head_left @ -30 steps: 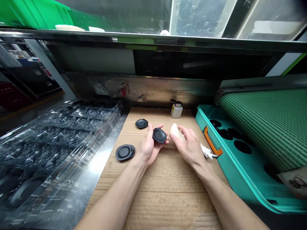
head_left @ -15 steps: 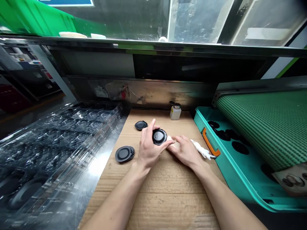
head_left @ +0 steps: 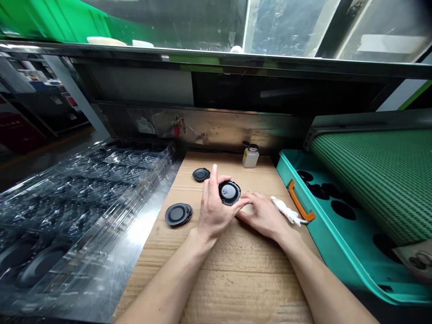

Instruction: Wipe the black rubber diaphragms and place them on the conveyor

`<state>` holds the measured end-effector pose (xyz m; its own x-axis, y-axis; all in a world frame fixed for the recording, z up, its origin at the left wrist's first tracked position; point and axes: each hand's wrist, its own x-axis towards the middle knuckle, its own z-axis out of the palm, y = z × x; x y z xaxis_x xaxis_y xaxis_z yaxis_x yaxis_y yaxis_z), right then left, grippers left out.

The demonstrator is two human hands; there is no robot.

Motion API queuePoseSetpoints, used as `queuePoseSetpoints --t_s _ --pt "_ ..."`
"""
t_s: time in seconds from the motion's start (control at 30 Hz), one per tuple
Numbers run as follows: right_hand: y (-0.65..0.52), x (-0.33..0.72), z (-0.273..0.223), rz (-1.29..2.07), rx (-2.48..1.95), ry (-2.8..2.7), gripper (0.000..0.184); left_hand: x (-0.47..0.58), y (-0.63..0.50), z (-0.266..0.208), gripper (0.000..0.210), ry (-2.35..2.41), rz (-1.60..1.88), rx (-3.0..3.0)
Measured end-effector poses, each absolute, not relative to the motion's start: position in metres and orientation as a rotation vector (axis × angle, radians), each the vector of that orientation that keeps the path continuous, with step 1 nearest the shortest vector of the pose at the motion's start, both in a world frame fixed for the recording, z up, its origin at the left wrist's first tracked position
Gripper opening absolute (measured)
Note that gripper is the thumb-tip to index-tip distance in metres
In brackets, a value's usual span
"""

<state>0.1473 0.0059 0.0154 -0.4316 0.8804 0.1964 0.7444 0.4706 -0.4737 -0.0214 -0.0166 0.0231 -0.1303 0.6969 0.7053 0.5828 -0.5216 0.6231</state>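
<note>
A black round plastic cover (head_left: 230, 192) is tilted up in my left hand (head_left: 213, 209), gripped at its rim between thumb and fingers. Beside its right edge is my right hand (head_left: 262, 215), fingers closed on a small whitish cloth (head_left: 249, 208) that is mostly hidden. The fingers of both hands nearly meet at the cover's lower right. To the left lies a small stack of black covers (head_left: 178, 214) on the cardboard (head_left: 222, 288). More black covers (head_left: 200, 174) rest farther back, partly behind my left fingers.
A white bottle (head_left: 250, 157) with its cap flipped up stands at the back. White gloves (head_left: 288, 211) lie beside a teal bin (head_left: 332, 252) with an orange handle and black discs. A green conveyor belt (head_left: 378, 166) overhangs the bin. Clear trays (head_left: 77, 198) of black parts are at left.
The cover in my left hand has shifted slightly right and turned a little. The white tip seen at my right fingertips is now hidden. The whole view has shifted slightly.
</note>
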Motion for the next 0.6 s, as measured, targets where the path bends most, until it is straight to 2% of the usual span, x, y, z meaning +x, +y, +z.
queuePoseSetpoints --t_s 0.1,0.17,0.3,0.33,0.47,0.6 --pt "0.004 0.146 0.014 0.460 -1.308 -2.319 0.026 -0.023 -0.017 0.025 0.112 1.489 1.732 1.965" --pt "0.006 0.147 0.012 0.388 -1.381 -2.298 0.027 -0.021 -0.019 0.026 0.104 1.458 1.688 1.900" --pt "0.012 0.154 0.007 0.333 -1.453 -2.333 0.039 -0.011 -0.025 0.029 0.049 1.257 1.451 1.579" --pt "0.014 0.156 0.005 0.342 -1.448 -2.356 0.041 -0.010 -0.027 0.030 0.044 1.218 1.376 1.482" --pt "0.018 0.159 0.001 0.315 -1.465 -2.384 0.048 -0.032 -0.046 0.041 0.046 1.271 1.286 1.243" --pt "0.014 0.157 0.003 0.285 -1.499 -2.372 0.051 -0.102 -0.082 0.064 0.040 1.442 1.252 1.334"
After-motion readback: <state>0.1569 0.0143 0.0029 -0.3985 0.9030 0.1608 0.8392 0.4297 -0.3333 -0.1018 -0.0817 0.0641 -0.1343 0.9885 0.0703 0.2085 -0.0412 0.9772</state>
